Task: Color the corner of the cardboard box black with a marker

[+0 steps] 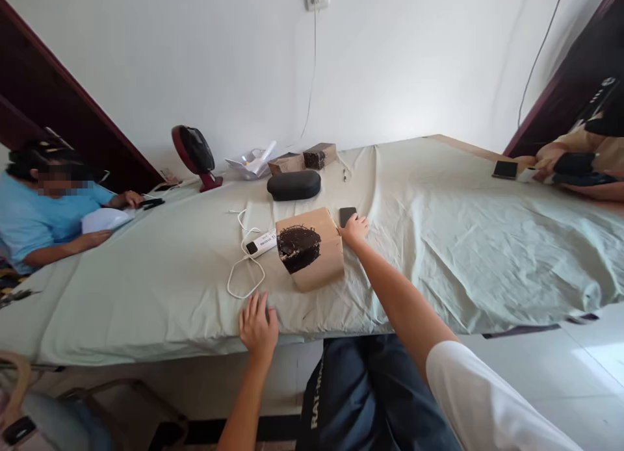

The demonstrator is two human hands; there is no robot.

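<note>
My left hand (258,324) lies palm down at the near edge of the cloth-covered table (160,288), fingers spread and holding nothing. Just right of the box, my right hand (355,230) has its thumb and fingers around the near end of a dark smartphone (347,215), which lies flat on the cloth. In front of me stands a cardboard box (319,253) with a black, frayed-looking patch on its left side. Against the box's left side sits a white power bank (262,243) with a small black screen. A white cable (234,283) loops beside it.
Behind the box are a black oblong case (294,185), two brown boxes (320,155), white papers (251,162) and a dark red fan (195,152). A person in blue (53,210) sits at the left, another person (580,162) at the right near a black flat object (505,170).
</note>
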